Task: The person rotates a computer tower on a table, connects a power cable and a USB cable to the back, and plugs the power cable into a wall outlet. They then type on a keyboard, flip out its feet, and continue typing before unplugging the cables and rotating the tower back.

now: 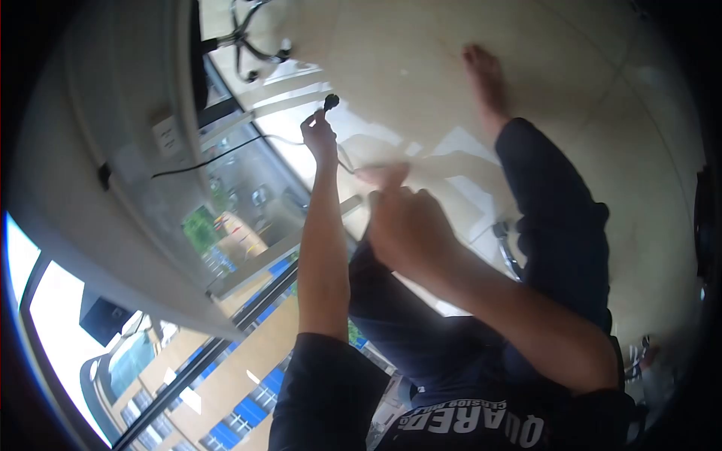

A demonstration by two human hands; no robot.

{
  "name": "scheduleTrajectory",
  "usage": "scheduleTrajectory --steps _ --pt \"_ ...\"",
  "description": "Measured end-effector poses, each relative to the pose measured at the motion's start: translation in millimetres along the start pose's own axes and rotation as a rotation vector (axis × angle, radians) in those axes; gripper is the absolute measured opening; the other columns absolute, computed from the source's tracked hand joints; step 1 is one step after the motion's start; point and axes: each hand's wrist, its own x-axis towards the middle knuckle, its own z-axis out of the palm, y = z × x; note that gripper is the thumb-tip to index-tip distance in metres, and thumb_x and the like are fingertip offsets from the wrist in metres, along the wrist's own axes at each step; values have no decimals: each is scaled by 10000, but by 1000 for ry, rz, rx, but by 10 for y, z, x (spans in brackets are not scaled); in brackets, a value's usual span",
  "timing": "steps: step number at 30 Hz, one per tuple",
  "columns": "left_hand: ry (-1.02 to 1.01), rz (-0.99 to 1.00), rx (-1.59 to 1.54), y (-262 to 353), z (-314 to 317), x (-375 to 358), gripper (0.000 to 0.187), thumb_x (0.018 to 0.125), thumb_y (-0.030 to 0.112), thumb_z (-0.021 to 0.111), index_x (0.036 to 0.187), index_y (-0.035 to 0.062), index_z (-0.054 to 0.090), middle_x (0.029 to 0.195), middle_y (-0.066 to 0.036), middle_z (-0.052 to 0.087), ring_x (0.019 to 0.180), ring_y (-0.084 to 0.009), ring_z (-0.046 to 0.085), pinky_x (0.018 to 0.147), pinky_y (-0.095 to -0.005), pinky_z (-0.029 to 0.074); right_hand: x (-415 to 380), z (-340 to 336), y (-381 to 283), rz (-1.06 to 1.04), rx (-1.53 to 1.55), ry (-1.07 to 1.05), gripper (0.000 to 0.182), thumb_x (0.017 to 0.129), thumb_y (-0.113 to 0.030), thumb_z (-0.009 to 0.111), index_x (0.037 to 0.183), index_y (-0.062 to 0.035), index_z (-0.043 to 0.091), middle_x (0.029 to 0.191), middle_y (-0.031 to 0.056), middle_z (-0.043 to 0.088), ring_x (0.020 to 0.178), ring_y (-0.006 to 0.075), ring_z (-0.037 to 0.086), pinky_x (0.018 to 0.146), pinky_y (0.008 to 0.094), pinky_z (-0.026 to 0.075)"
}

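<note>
My left hand (320, 139) is raised at the upper middle, its fingers pinched on a black plug-like end (331, 101) of a cable. A thin cable (344, 159) runs down from this hand toward my right hand (410, 225), which is curled into a blurred fist. Whatever lies inside that fist is hidden. Another stretch of dark cable (226, 153) extends left from near my left hand toward a white panel. On that panel sits a white socket plate (167, 137).
Light floor tiles (398, 68) lie below, with my bare foot (485, 79) on them. A wheeled chair base (241, 37) stands at the top left. A window (248, 376) shows buildings at the lower left. A metal chair part (508, 248) is beside my leg.
</note>
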Motion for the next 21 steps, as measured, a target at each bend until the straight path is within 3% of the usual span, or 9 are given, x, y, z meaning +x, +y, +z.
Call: scheduleTrajectory --steps 1,2,4,7,10,13,17,19,21 --pt "138 20 74 247 -159 -128 441 1027 380 710 1220 -16 682 793 -90 678 557 -163 589 522 -328 478 8 34 3 -31 8 -26 209 876 -121 655 981 58 682 880 234 679 717 324 725 642 380 581" --pt "238 187 137 72 -386 151 489 1002 468 738 1139 -1 735 679 -56 620 485 -123 535 435 -314 376 5 76 -68 -20 -13 12 126 850 -98 671 918 5 696 817 171 692 765 305 729 841 456 500" --pt "169 211 -8 338 -817 50 452 1011 451 730 1069 4 766 544 -6 524 403 -99 463 388 -303 300 -17 155 -150 -6 4 26 51 820 -82 696 855 -47 707 757 112 706 815 279 738 978 497 457" --pt "158 200 -189 456 -1265 148 308 1043 309 693 1112 13 743 557 -19 569 408 -113 498 394 -284 298 -22 304 -228 -11 136 -33 77 810 -102 724 854 -42 701 767 122 711 822 253 752 795 392 570" --pt "209 51 -338 550 -1663 296 224 1063 190 598 1204 24 649 847 -102 743 575 -147 645 423 -265 359 -12 338 -323 -29 131 -92 104 806 -111 745 868 -39 701 793 127 715 832 258 760 704 357 592" --pt "176 -91 -498 538 -2062 546 294 1016 333 718 1127 65 673 686 -1 582 509 -117 538 443 -266 346 31 458 -402 -26 174 -146 118 818 -118 759 884 -39 701 831 127 723 831 273 760 758 373 598" --pt "154 -46 -399 886 -2252 360 397 887 428 881 968 85 698 567 36 379 442 -100 437 454 -258 337 90 694 -465 -24 165 -161 152 816 -136 784 907 -40 708 861 121 731 839 272 759 765 380 593" --pt "220 -33 -306 987 -2271 488 373 887 413 883 959 87 716 581 37 395 450 -110 467 447 -248 322 88 782 -523 7 146 -178 180 808 -154 803 924 -48 714 862 114 733 855 265 757 778 382 587" --pt "300 -17 -224 1065 -2269 600 330 983 397 769 1094 88 727 738 5 646 609 -127 608 540 -259 394 98 829 -557 24 153 -217 196 792 -169 825 923 -63 725 862 109 734 879 257 755 788 377 579"
